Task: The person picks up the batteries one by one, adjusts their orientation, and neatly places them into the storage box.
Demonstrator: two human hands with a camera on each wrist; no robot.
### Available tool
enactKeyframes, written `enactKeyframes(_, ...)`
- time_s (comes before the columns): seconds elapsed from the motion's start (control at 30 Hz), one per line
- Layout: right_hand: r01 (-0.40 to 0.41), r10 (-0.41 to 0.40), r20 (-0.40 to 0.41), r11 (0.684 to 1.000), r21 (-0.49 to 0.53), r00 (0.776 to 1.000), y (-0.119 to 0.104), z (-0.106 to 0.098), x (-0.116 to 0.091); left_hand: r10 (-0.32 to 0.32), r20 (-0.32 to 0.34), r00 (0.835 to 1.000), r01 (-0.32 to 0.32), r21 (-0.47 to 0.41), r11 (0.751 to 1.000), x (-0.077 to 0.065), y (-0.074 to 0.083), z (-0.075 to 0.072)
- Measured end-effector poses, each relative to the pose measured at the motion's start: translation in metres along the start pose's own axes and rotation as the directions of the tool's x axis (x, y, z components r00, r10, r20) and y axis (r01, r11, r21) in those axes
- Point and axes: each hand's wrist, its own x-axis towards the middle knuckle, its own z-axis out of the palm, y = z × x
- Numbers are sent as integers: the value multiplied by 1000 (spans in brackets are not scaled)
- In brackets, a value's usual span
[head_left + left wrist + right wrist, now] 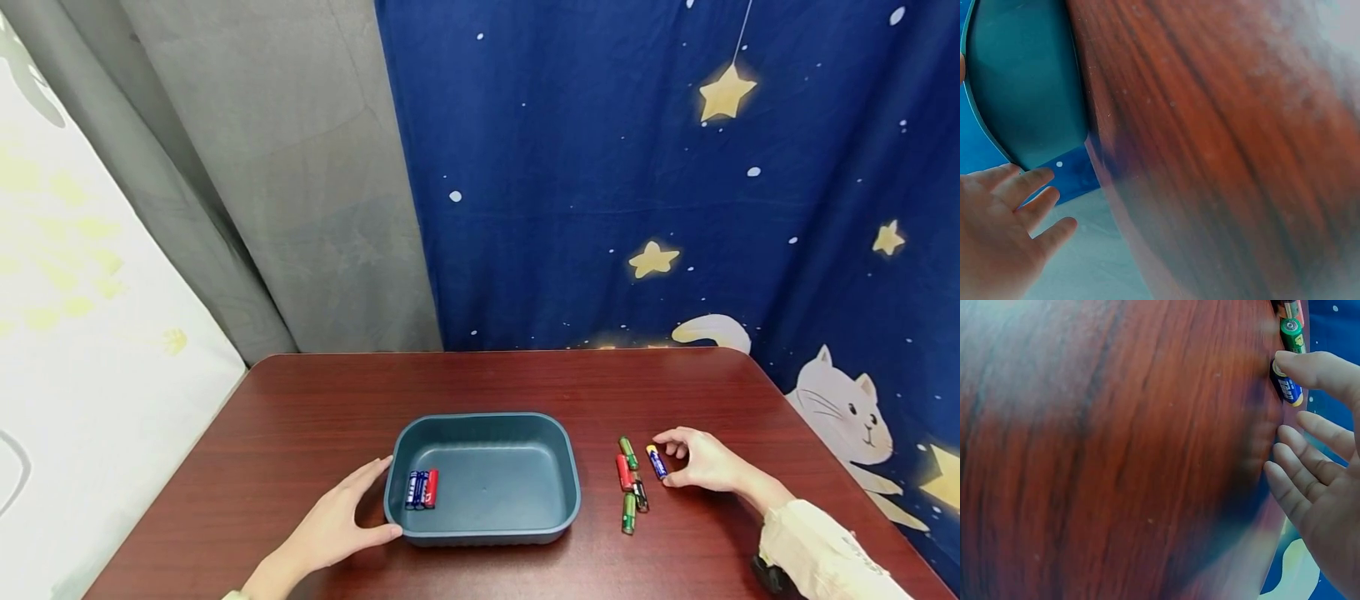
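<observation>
A blue-grey plastic tray [487, 537] stands mid-table with two blue batteries [412, 490] and a red battery [431, 488] side by side at its left. My left hand [337, 518] rests on the tray's left end, thumb and fingers spread along the rim. Over on the right, my right hand [705, 462] is at a blue battery with a yellow end [657, 462]. The thumb overlaps its lower end in the right wrist view, while the index fingertip is just off the yellow end. Loose beside it lie green batteries [628, 512], a red battery [624, 472] and a black one [640, 493].
The reddish-brown wooden table [330, 392] runs back to a grey curtain [300, 167] and a blue star-patterned curtain [570, 167]. A white patterned cloth [90, 333] hangs on the left. Something black [772, 575] shows under the right sleeve.
</observation>
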Motion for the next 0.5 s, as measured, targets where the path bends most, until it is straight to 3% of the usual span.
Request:
enactKeyframes(0.27,41,-41,-34,999,-22,999,-3,5,1,-8,5,1000,8,-5,1000,-1,-1,1)
enactKeyframes(0.5,0,-6,-99,998,-57,995,-1,11,0,-13,16,1000,13,-20,1000,0,-2,1)
